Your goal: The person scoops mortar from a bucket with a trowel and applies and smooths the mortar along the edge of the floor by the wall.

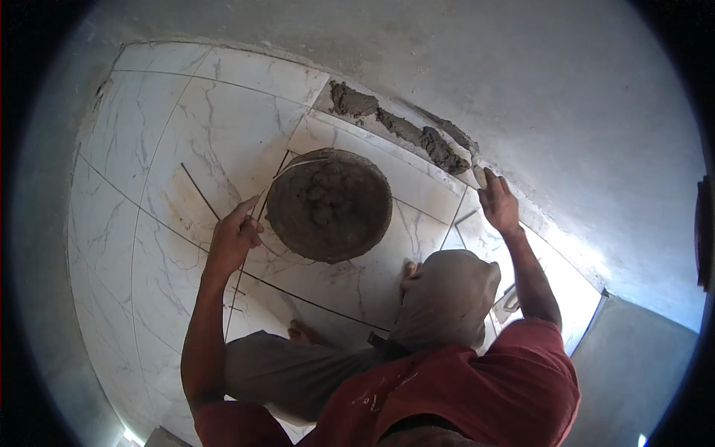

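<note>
My left hand (pixel 238 229) hovers beside the left side of a round, mortar-caked bucket (pixel 281 216), its fingers loosely bent and apart. A thin dark rod-like line (pixel 199 190) on the floor ends close to this hand; nothing shows in its fingers. Grey wet mortar (pixel 325 195) lies in lumps inside the bucket. My right hand (pixel 497 203) reaches to the foot of the wall, fingers closed together over a small pale piece (pixel 480 176) that I cannot make out. Just beyond those fingertips ends a rough bed of mortar (pixel 402 128) along the wall.
White marble-patterned tiles (pixel 216 127) cover the floor, with dark joints between them. A grey plastered wall (pixel 536 89) borders the mortar bed. Beside my right forearm lies a partly hidden tool (pixel 509 302). My bent knee (pixel 454 290) and bare feet are near the bucket.
</note>
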Tool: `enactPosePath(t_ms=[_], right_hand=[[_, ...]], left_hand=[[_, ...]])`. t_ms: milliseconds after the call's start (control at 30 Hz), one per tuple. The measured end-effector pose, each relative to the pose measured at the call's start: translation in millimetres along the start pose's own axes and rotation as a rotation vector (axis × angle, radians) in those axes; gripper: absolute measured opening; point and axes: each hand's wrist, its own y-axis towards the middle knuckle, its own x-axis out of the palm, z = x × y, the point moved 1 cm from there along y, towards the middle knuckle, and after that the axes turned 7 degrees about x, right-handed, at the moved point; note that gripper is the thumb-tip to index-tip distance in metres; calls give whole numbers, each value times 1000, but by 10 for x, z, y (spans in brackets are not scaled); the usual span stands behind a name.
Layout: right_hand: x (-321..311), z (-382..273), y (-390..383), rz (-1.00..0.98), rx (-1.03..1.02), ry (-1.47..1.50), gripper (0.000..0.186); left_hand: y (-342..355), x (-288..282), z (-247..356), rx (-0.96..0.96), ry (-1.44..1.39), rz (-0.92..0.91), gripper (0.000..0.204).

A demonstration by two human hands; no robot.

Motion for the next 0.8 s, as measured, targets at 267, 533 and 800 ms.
enactPosePath(t_ms=[267,533,800], right_hand=[[-1079,-1547,72,-568,-449,-285,52],[-377,-2271,465,-625,-676,-582,49],[268,-1699,407,-874,-668,-130,24]], left_hand=[[72,12,34,31,-18,25,45],[10,22,202,98,27,8,44],[42,4,125,133,60,28,41]])
